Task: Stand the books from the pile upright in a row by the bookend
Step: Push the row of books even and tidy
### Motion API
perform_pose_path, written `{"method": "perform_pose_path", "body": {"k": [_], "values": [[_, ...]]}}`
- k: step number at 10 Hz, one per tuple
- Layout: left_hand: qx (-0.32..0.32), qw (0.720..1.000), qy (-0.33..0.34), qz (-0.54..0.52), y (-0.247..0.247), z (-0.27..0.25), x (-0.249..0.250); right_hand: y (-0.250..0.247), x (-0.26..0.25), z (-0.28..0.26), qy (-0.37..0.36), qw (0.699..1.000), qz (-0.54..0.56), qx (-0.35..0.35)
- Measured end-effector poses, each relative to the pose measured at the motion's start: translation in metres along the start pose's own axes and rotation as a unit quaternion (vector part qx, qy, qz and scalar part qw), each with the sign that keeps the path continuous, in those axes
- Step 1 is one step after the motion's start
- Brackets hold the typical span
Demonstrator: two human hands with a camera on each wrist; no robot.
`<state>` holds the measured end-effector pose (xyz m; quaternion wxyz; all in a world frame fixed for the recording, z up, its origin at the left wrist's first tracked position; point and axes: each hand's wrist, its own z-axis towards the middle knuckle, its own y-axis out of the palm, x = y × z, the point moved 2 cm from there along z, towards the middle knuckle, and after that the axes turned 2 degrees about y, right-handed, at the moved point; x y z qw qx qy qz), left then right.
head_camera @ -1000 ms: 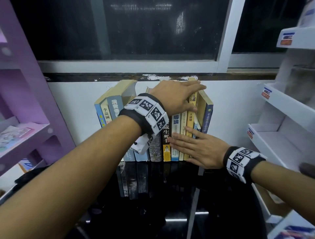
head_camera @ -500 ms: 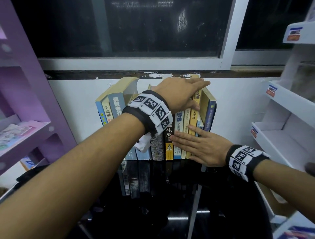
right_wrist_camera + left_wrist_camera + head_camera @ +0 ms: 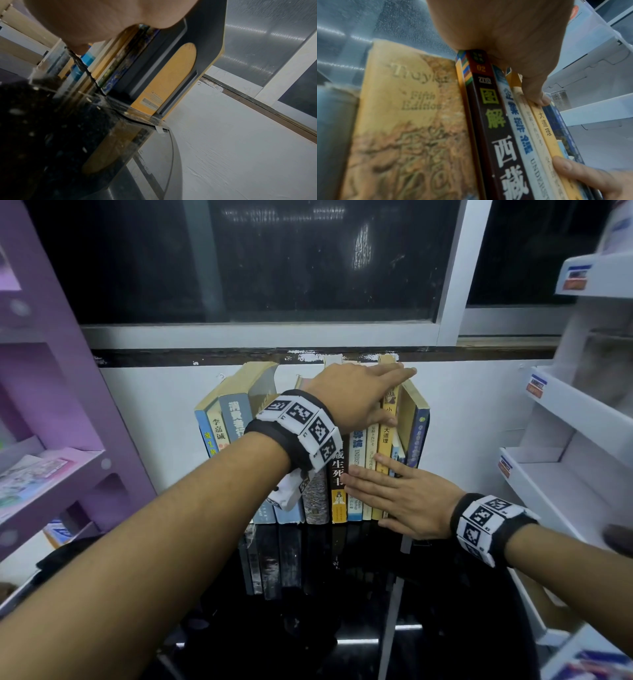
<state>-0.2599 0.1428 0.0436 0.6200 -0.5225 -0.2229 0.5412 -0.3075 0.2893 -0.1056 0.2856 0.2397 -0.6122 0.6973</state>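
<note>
A row of upright books (image 3: 356,450) stands spine-out on the black table (image 3: 342,628) against the white wall. My left hand (image 3: 359,395) lies over the tops of the right-hand books, fingers straight, with its thumb (image 3: 537,97) on the spine of a thin yellow book (image 3: 385,440). Lower down, my right hand (image 3: 394,491) presses flat against the spines. A blue book (image 3: 418,436) ends the row on the right. In the right wrist view a dark bookend (image 3: 202,40) with an arched opening stands against that end. The left books (image 3: 236,412) lean slightly.
A purple shelf unit (image 3: 51,405) stands close on the left. On the right is a white display rack (image 3: 565,474). A dark window (image 3: 274,268) with a sill runs above the books. The glossy table reflects the spines in front of the row.
Both hands stay on the books as before. Only the view has shifted a little.
</note>
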Motion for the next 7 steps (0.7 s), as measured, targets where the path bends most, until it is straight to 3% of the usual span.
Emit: {"method": "perform_pose_path", "body": {"k": [2, 4, 6, 7], "values": [[-0.011, 0.999, -0.010, -0.032, -0.002, -0.001, -0.001, -0.012, -0.005, -0.002, 0.003, 1.000, 0.007, -0.009], [0.028, 0.997, 0.022, -0.070, -0.010, -0.017, 0.002, -0.030, -0.010, -0.004, 0.018, 0.999, 0.026, -0.014], [0.079, 0.992, 0.002, -0.102, -0.019, -0.065, 0.004, -0.064, -0.019, -0.005, 0.067, 0.996, 0.063, -0.014], [0.084, 0.987, -0.037, -0.130, -0.024, -0.096, 0.005, -0.087, -0.020, -0.002, 0.113, 0.991, 0.069, 0.028]]}}
